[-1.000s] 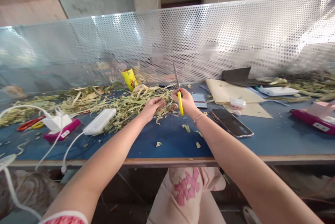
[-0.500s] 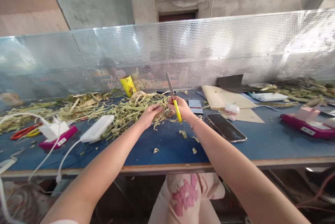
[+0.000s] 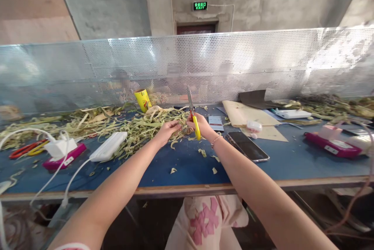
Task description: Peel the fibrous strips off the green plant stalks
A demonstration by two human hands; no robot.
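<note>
My right hand (image 3: 201,125) is closed around a pair of scissors (image 3: 196,128), their yellow handle hanging below the fingers and the metal blades pointing up and away. Close by on the left, my left hand (image 3: 167,132) has its thumb and fingers drawn together at the edge of a heap of dried greenish plant strips (image 3: 146,125). Whatever lies between those fingertips is too small to make out. Small plant scraps (image 3: 202,152) are scattered on the blue tabletop (image 3: 184,178) in front of both hands.
A yellow tube (image 3: 142,100) leans behind the heap. Left are a white power bank (image 3: 108,147), a purple power strip (image 3: 64,156) and red-and-yellow scissors (image 3: 27,149). Right lie a phone (image 3: 248,147), cardboard (image 3: 245,114) and another purple strip (image 3: 332,145). A perforated metal screen (image 3: 187,55) stands behind.
The view has tilted up slightly, so the whole scene sits lower. Both hands stay beside the plant heap, and the scissors remain upright in my right hand.
</note>
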